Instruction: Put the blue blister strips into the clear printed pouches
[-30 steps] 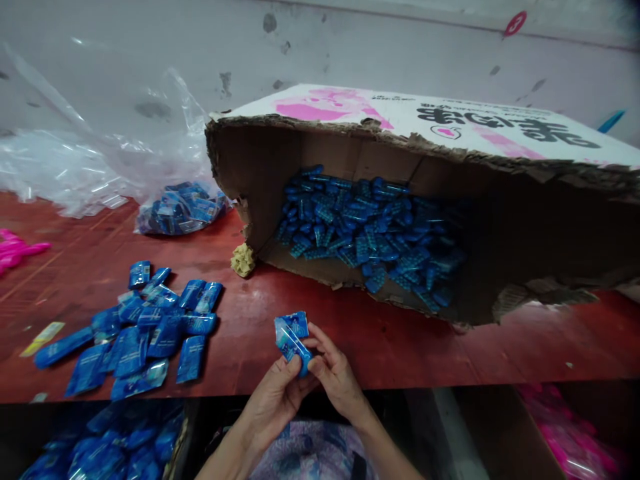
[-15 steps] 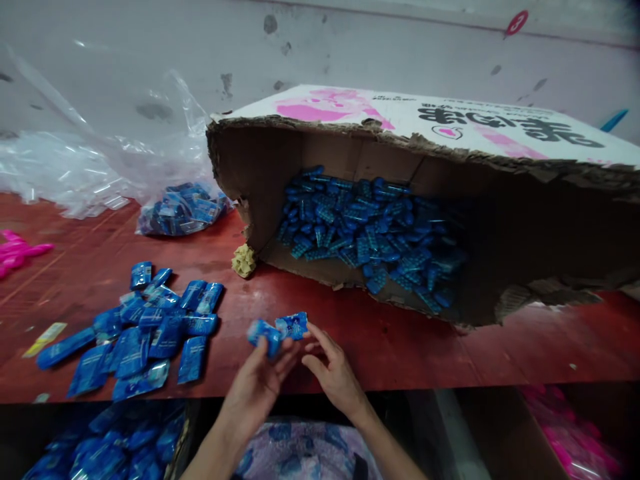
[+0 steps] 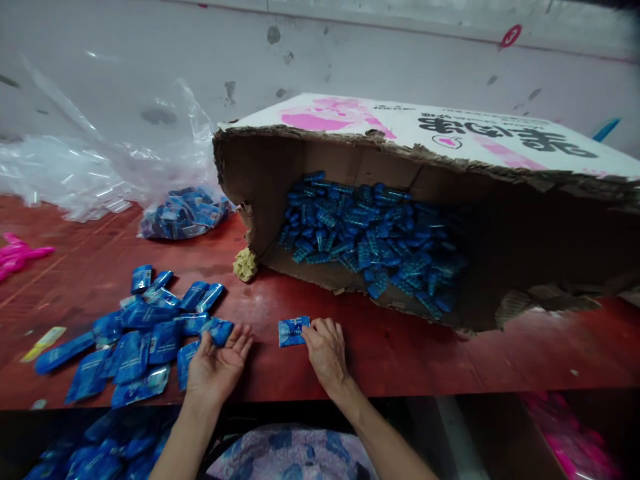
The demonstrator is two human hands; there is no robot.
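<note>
My left hand (image 3: 216, 365) lies palm up with fingers spread at the right edge of a pile of blue packets (image 3: 135, 333) on the red table (image 3: 400, 347); one blue packet (image 3: 220, 329) rests at its fingertips. My right hand (image 3: 325, 350) pinches a single small blue packet (image 3: 293, 331) against the table top, just right of the left hand. Behind both hands a torn cardboard box (image 3: 420, 133) lies on its side, with several blue pieces (image 3: 370, 240) heaped inside.
A clear bag of blue packets (image 3: 184, 213) and loose clear plastic (image 3: 75, 173) lie at the back left. Pink items (image 3: 20, 255) sit at the left edge. A yellow crumpled lump (image 3: 245, 264) rests by the box corner. Bins below the table hold blue packets (image 3: 95, 453) and pink items (image 3: 575, 440).
My hands have separated. The left hand carried one packet left to the pile and opened. The right hand lowered the other packet onto the table.
</note>
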